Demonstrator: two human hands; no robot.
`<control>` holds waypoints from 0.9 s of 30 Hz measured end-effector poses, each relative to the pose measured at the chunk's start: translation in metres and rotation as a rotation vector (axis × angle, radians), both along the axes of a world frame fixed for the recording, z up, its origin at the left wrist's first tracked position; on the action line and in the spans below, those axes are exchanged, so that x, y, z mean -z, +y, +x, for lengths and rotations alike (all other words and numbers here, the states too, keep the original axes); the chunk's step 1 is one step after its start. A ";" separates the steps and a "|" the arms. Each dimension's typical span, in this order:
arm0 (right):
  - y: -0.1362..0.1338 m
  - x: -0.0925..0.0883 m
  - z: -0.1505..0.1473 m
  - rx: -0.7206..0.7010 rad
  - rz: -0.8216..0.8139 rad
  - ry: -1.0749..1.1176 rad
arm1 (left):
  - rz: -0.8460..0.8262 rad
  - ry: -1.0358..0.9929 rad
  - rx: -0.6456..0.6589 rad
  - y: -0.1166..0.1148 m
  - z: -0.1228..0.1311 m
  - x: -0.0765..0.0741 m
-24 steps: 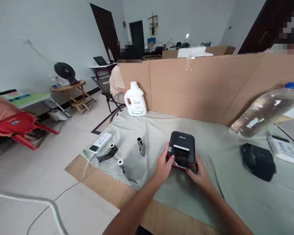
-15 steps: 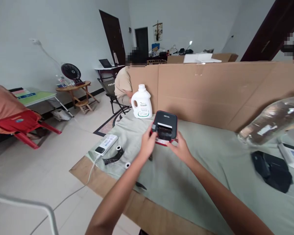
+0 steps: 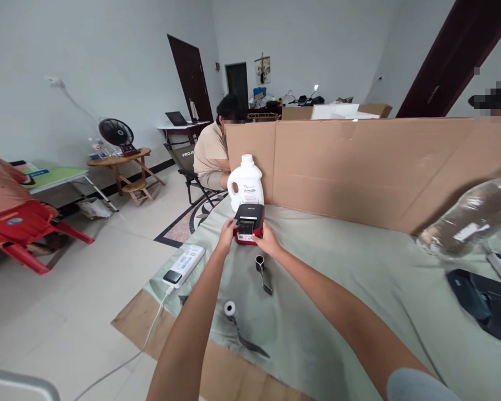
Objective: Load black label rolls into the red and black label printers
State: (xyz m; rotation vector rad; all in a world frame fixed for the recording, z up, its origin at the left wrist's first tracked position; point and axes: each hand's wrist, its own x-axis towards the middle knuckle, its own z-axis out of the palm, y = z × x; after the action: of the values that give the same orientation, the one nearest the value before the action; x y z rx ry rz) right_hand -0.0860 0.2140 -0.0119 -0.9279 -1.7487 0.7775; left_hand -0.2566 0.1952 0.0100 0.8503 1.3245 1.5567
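A small red-and-black label printer (image 3: 249,218) is gripped between my two hands, right in front of the white jug (image 3: 249,184). My left hand (image 3: 225,236) is closed on its left side. From the right, my right hand (image 3: 269,240) holds the near right corner, thumb on the front. A dark strip shows in the opening on its top. Closer to me on the green cloth (image 3: 317,312) lie a black roll (image 3: 260,263) with a loose tail and a white-ended roll (image 3: 230,309) with a dark strip trailing off.
A white power bank (image 3: 184,266) with a cable lies at the cloth's left edge. Cardboard (image 3: 359,172) stands along the back. To the right are a clear plastic bottle (image 3: 476,217) and a black device (image 3: 484,303). A seated person (image 3: 209,147) is beyond the jug.
Both hands have carried the printer away from me and left, down toward the cloth by the jug. The roll behind my arm now shows fully. The camera view has shifted.
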 end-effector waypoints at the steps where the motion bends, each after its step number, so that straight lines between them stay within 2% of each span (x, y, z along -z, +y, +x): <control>1: 0.001 0.001 -0.001 0.001 -0.007 -0.007 | -0.012 -0.005 0.002 0.002 -0.001 0.001; 5: -0.012 0.006 0.014 0.017 -0.061 -0.103 | -0.069 0.003 0.019 0.007 -0.004 0.001; 7: -0.029 0.007 0.047 0.060 -0.050 -0.181 | -0.082 0.022 0.010 0.008 -0.004 -0.002; 8: -0.039 0.006 0.073 0.104 -0.021 -0.221 | -0.080 0.035 -0.007 0.007 -0.004 -0.004; 10: -0.063 0.002 0.146 0.254 0.079 -0.309 | -0.054 0.069 -0.080 0.003 -0.001 -0.012; 12: -0.087 -0.004 0.240 0.534 0.156 -0.418 | 0.015 0.105 -0.220 -0.009 0.007 -0.023; 15: -0.116 -0.010 0.389 1.002 0.140 -0.602 | 0.319 0.249 -0.447 -0.050 0.041 -0.042; 16: -0.123 -0.009 0.433 1.149 0.095 -0.603 | 0.445 0.348 -0.419 -0.070 0.059 -0.046; 17: -0.128 -0.008 0.471 1.214 0.016 -0.611 | 0.492 0.463 -0.247 -0.092 0.080 -0.048; 18: -0.131 -0.006 0.503 1.265 -0.086 -0.604 | 0.477 0.600 0.027 -0.116 0.104 -0.047; 20: -0.133 -0.002 0.546 1.257 -0.338 -0.545 | 0.389 0.867 0.629 -0.163 0.154 -0.036; 21: -0.132 -0.001 0.559 1.221 -0.454 -0.515 | 0.370 0.989 0.838 -0.183 0.177 -0.027; 23: -0.130 -0.001 0.571 1.141 -0.600 -0.492 | 0.437 1.205 1.090 -0.215 0.215 -0.006; 25: -0.128 -0.006 0.567 1.124 -0.643 -0.543 | 0.517 1.297 1.203 -0.233 0.239 0.011; 27: -0.130 -0.013 0.551 1.130 -0.653 -0.634 | 0.569 1.318 1.256 -0.241 0.248 0.020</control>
State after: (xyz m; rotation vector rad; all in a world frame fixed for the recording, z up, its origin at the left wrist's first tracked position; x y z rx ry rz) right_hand 0.4653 0.0843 0.0011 -2.4914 -1.0753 0.2563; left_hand -0.0087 -0.0454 -0.0097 2.6378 0.6229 0.1668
